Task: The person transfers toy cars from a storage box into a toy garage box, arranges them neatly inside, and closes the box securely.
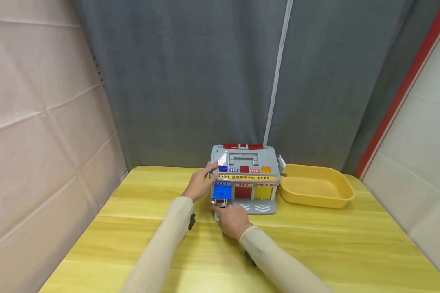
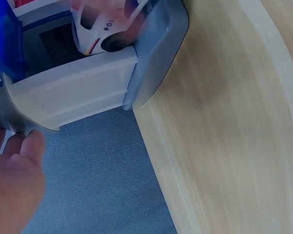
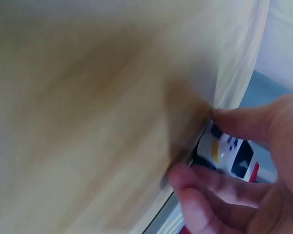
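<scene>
A grey toy emergency station (image 1: 243,167) stands at the table's far edge, with a blue door (image 1: 222,192) at its left bay, swung up. A white toy police car (image 2: 105,29) is partly inside that bay. My right hand (image 1: 234,221) pinches the car between thumb and fingers, seen closely in the right wrist view, where the car (image 3: 228,151) shows dark windows. My left hand (image 1: 199,183) rests on the station's left front corner, its fingers along the roof edge. In the left wrist view the fingertips touch the grey edge.
Right of the station sits a yellow tray (image 1: 315,185). Red (image 1: 243,192) and yellow (image 1: 262,192) doors beside the blue one are down. A grey curtain (image 1: 190,89) hangs behind the wooden table (image 1: 315,244).
</scene>
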`<action>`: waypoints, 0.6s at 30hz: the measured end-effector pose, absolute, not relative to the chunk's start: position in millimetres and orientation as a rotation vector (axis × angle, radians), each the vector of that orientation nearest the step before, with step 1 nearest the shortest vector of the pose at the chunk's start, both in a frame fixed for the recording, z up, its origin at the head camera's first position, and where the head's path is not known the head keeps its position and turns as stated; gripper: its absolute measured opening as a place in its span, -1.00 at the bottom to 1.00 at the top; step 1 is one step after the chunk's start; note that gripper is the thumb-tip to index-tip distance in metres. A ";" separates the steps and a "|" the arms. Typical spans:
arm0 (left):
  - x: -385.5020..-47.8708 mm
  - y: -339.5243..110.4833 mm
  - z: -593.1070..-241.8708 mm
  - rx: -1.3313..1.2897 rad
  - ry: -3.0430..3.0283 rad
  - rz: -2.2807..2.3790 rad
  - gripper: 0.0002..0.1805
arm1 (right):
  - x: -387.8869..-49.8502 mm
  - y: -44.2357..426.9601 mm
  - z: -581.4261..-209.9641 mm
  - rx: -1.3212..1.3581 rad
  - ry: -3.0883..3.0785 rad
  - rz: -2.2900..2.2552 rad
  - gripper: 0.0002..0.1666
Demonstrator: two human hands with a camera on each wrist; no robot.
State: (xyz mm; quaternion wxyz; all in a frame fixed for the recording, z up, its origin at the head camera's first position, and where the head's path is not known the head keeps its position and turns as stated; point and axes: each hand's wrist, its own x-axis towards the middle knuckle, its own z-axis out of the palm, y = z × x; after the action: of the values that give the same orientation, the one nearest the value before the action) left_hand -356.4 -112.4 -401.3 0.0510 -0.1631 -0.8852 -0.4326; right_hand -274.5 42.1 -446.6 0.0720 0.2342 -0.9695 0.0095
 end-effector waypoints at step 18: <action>-355.4 -113.5 -404.4 -0.513 -2.664 -1.314 -0.51 | -281.8 50.5 -446.3 0.690 -2.833 0.207 -0.66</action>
State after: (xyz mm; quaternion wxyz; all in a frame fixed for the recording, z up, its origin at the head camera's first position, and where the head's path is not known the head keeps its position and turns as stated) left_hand -355.4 -113.5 -404.4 0.0636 -0.1698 -0.8820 -0.4350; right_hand -281.8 50.5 -446.3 0.1088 0.2347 -0.9634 0.0703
